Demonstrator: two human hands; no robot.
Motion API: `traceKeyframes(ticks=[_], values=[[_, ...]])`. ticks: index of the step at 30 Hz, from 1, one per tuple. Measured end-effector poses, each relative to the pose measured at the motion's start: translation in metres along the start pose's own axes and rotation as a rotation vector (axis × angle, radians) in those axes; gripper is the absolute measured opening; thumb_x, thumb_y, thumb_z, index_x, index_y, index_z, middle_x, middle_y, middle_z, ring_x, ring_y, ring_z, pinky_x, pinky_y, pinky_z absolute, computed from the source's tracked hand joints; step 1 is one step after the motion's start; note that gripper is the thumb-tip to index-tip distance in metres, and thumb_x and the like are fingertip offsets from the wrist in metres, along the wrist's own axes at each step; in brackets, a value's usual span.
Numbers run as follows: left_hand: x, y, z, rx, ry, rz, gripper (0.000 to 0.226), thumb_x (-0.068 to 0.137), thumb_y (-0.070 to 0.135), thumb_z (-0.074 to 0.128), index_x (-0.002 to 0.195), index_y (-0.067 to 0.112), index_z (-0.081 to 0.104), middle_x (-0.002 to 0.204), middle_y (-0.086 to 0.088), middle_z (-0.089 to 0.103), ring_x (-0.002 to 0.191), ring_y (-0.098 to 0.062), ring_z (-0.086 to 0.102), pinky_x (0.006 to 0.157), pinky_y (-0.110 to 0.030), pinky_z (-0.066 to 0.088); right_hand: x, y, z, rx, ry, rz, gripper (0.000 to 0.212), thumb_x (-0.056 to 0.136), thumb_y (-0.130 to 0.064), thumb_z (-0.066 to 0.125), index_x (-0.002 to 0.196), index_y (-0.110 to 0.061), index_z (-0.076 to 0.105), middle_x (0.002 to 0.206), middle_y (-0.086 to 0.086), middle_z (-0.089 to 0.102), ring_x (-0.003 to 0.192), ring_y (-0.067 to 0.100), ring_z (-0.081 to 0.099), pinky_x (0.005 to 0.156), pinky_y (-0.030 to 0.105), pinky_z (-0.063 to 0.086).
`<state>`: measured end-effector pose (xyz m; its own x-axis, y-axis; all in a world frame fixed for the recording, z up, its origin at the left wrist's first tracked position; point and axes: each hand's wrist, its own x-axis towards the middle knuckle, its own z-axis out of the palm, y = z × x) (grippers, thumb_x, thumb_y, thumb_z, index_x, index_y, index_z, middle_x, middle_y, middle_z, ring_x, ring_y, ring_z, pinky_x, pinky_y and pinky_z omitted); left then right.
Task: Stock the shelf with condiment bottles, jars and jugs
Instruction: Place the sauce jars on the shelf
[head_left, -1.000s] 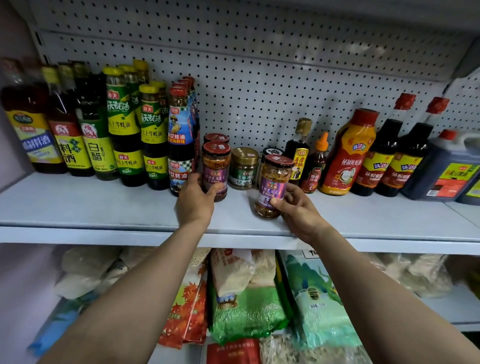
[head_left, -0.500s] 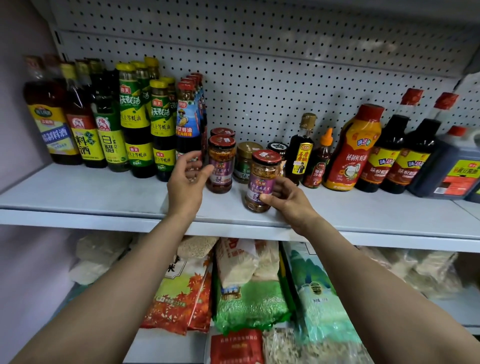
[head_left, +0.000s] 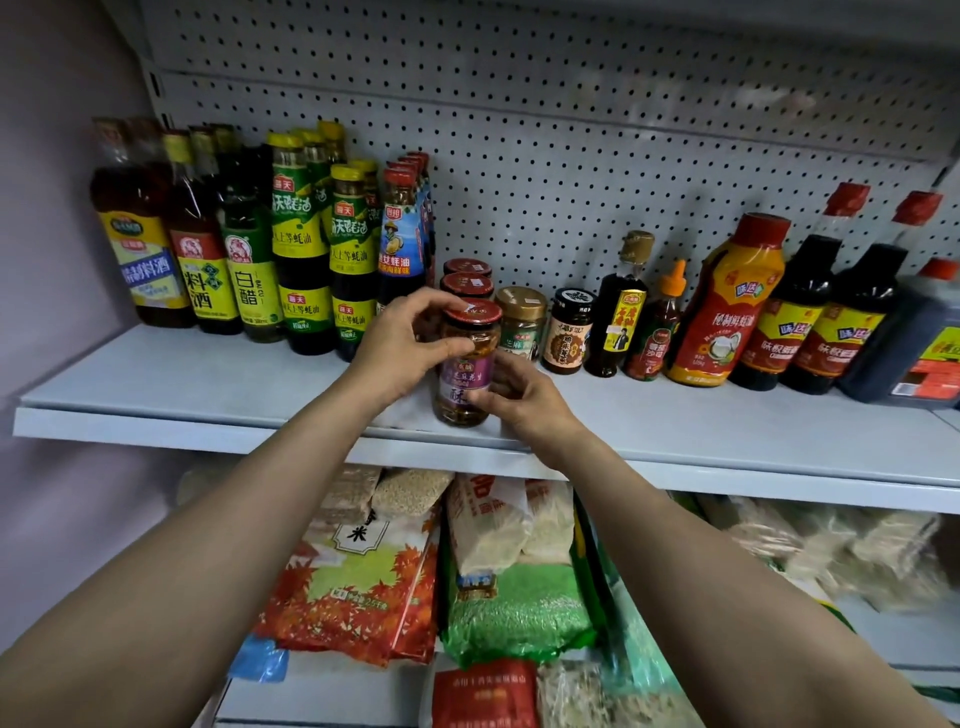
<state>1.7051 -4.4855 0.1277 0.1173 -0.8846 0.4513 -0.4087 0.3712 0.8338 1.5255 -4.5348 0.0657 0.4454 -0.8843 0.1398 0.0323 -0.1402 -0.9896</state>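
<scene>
Overhead, a pale grey pegboard panel (head_left: 571, 171) backs a light grey metal shelf (head_left: 208, 384) beside a lilac wall. Near the shelf's front edge, at mid-length, stands a red-lidded jar (head_left: 467, 364) with a purple label. The left hand (head_left: 400, 343) grips its upper body and lid rim with curled fingers; the right hand (head_left: 519, 395) pinches its lower label. At the shelf's left end, bottle labels read 料酒 (head_left: 202, 283) and 白醋 (head_left: 249, 291). Bagged grain (head_left: 514, 603) lies on the tier below.
</scene>
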Motion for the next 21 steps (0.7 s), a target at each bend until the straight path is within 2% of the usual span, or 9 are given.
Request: traceKeyframes(ticks=[3, 7, 10, 12, 14, 18, 21], values=[[0.002, -0.002, 0.000, 0.036, -0.006, 0.002, 0.043, 0.072, 0.019, 0.085, 0.104, 0.036, 0.062, 0.112, 0.016, 0.065, 0.108, -0.004, 0.060, 0.096, -0.033, 0.050, 0.002, -0.001, 0.000, 0.013, -0.018, 0.000, 0.060, 0.084, 0.000, 0.073, 0.139, -0.005, 0.050, 0.130, 0.014, 0.064, 0.123, 0.025, 0.060, 0.109, 0.042, 0.045], [0.009, -0.002, 0.000, 0.071, -0.002, -0.012, 0.043, 0.072, 0.019, 0.085, 0.106, 0.030, 0.060, 0.114, 0.012, 0.063, 0.109, -0.010, 0.060, 0.091, -0.031, 0.049, 0.008, 0.001, 0.002, -0.005, 0.015, 0.014, 0.055, 0.085, 0.000, 0.072, 0.136, -0.002, 0.051, 0.128, 0.014, 0.065, 0.122, 0.024, 0.060, 0.106, 0.037, 0.048], [0.014, -0.003, -0.002, 0.090, -0.011, -0.011, 0.042, 0.072, 0.019, 0.085, 0.105, 0.028, 0.060, 0.110, 0.014, 0.062, 0.105, -0.002, 0.058, 0.080, -0.019, 0.046, 0.014, 0.005, 0.001, -0.016, 0.052, 0.023, 0.051, 0.085, -0.001, 0.073, 0.131, -0.001, 0.052, 0.127, 0.016, 0.064, 0.122, 0.024, 0.060, 0.107, 0.040, 0.047], [0.016, -0.004, -0.003, 0.095, -0.025, -0.007, 0.042, 0.072, 0.019, 0.085, 0.104, 0.028, 0.060, 0.108, 0.017, 0.061, 0.102, 0.004, 0.056, 0.077, -0.017, 0.044, 0.017, 0.007, 0.001, -0.026, 0.049, 0.025, 0.050, 0.085, -0.002, 0.073, 0.130, 0.000, 0.051, 0.127, 0.017, 0.063, 0.122, 0.025, 0.059, 0.108, 0.041, 0.046], [0.019, -0.006, -0.003, 0.103, -0.025, -0.001, 0.042, 0.072, 0.020, 0.085, 0.105, 0.028, 0.061, 0.107, 0.017, 0.063, 0.100, 0.004, 0.057, 0.079, -0.019, 0.047, 0.020, 0.008, 0.001, -0.034, 0.053, 0.022, 0.049, 0.087, -0.001, 0.071, 0.130, 0.000, 0.049, 0.128, 0.019, 0.061, 0.123, 0.027, 0.058, 0.108, 0.041, 0.046], [0.029, -0.009, 0.000, 0.109, -0.020, -0.026, 0.041, 0.073, 0.017, 0.084, 0.105, 0.027, 0.061, 0.111, 0.006, 0.068, 0.104, -0.013, 0.064, 0.092, -0.038, 0.054, 0.030, 0.010, 0.003, -0.048, 0.070, 0.021, 0.047, 0.089, -0.002, 0.069, 0.131, -0.001, 0.046, 0.130, 0.020, 0.058, 0.125, 0.027, 0.056, 0.108, 0.041, 0.045], [0.036, -0.011, 0.001, 0.134, -0.008, -0.033, 0.040, 0.072, 0.018, 0.085, 0.103, 0.029, 0.061, 0.111, 0.006, 0.068, 0.104, -0.014, 0.065, 0.092, -0.041, 0.054, 0.038, 0.010, 0.003, -0.070, 0.068, 0.035, 0.048, 0.091, -0.004, 0.067, 0.132, -0.002, 0.044, 0.131, 0.018, 0.058, 0.125, 0.027, 0.055, 0.108, 0.041, 0.045]])
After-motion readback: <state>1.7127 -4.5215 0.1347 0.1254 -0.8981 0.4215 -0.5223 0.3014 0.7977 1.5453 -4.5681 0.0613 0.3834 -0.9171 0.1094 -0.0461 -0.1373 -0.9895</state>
